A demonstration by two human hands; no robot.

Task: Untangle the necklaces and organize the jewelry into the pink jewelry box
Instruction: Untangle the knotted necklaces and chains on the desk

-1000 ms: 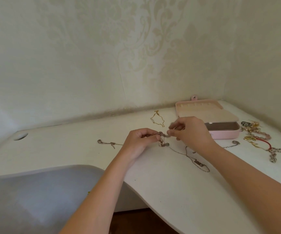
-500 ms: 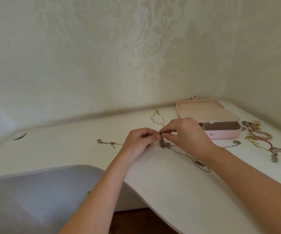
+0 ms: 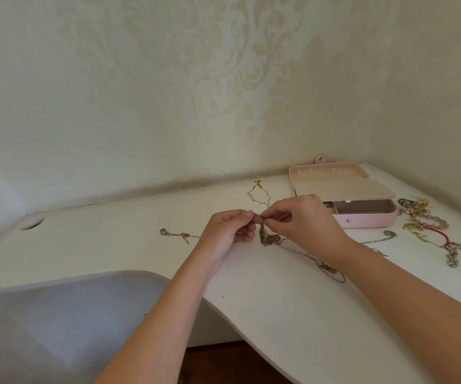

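My left hand (image 3: 228,230) and my right hand (image 3: 302,221) meet fingertip to fingertip above the white desk, both pinching the top of a tangled silver chain knot (image 3: 268,238). The knot hangs down onto the desk, and its loose strands trail right toward a small pendant (image 3: 327,268). The pink jewelry box (image 3: 368,220) stands open just behind my right hand, its beige-lined lid (image 3: 334,178) folded back. A thin gold necklace (image 3: 260,194) lies behind my hands.
A silver chain with a clasp (image 3: 175,234) lies left of my hands. A heap of bracelets, rings and gold pieces (image 3: 429,225) sits at the right, near the wall corner. A cable hole (image 3: 31,223) is at far left; the desk's curved front edge (image 3: 223,309) is near.
My hands have drawn together: the right moved left until its fingertips met the left's. The knot now hangs from both pinches rather than stretching between them.
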